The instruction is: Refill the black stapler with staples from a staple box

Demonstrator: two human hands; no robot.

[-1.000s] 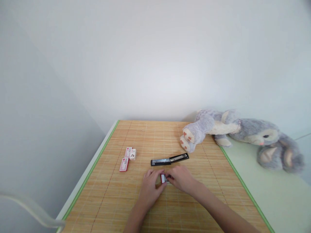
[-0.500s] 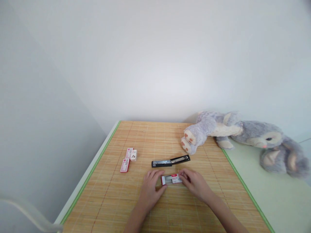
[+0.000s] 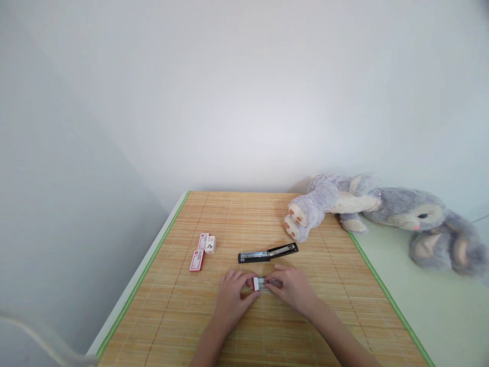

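My left hand (image 3: 232, 296) and my right hand (image 3: 291, 286) meet on the bamboo mat (image 3: 260, 326), both pinching a small red-and-white staple box (image 3: 260, 283). The box's grey inner tray shows between my fingertips. My right fingers cover the box's right part. Just beyond my hands lies a black stapler (image 3: 267, 253), swung fully open and flat on the mat.
Two or three more small red-and-white staple boxes (image 3: 202, 250) lie to the left on the mat. A grey plush rabbit (image 3: 382, 214) lies at the back right, partly on a pale green surface (image 3: 420, 306). White walls stand close behind and left.
Half a second ago the box was pulled open lengthwise, my hands apart. Now my right hand has moved back left over it, and less of the box shows.
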